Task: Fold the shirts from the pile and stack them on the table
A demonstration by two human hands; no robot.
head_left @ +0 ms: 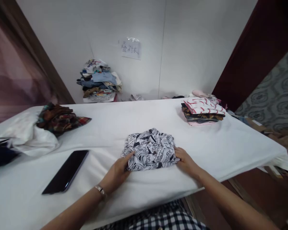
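Note:
A folded black-and-white shirt point(151, 150) with a newspaper-style print lies on the white-covered table in front of me, its collar end pointing away. At its near left corner, my left hand point(118, 169) is closed on the edge, thumb on top and the other fingers mostly hidden. My right hand point(186, 161) grips the right edge of the same shirt, with the fingertips partly out of sight at the cloth. A bracelet point(100, 190) circles my left wrist.
A black phone point(66, 172) lies left of the shirt. Rumpled plaid clothing point(62, 119) and white cloth point(31, 134) sit farther left. Folded clothes point(203, 110) are stacked at the back right. A tall clothes pile point(99, 81) stands beyond the table point(134, 115) by the wall.

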